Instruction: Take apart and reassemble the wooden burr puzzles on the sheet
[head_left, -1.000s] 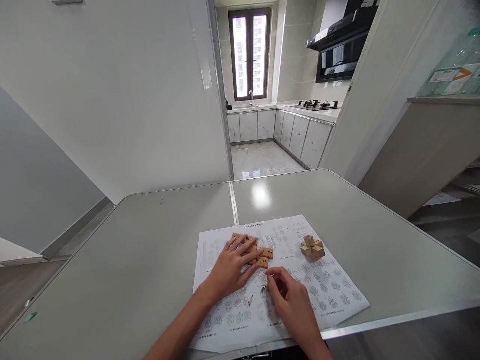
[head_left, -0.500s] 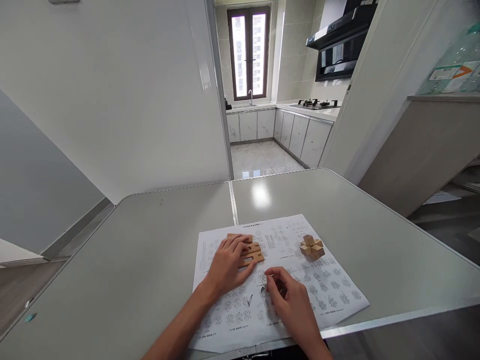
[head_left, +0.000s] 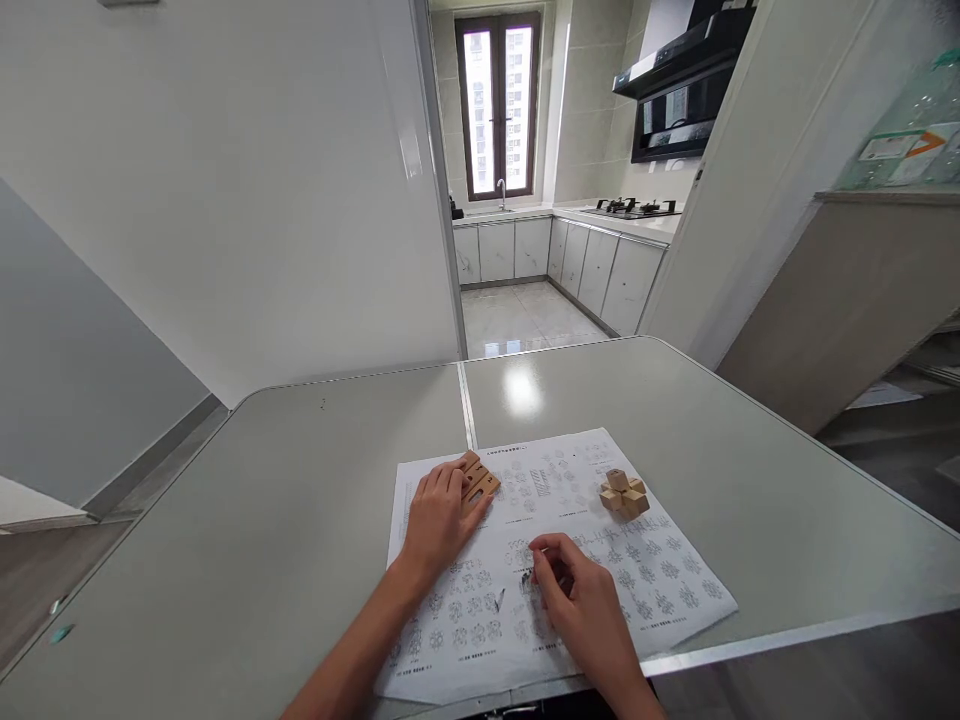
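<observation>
The left hand is closed over a stack of flat wooden blocks, its fingers lying across them and pressing them onto the far left part of a printed sheet on the bench. The right hand rests on the sheet nearer the person, with its fingers curled together. It may be pinching something small, but that is hard to tell. A wooden puzzle stands on the sheet, well apart from both hands.
</observation>
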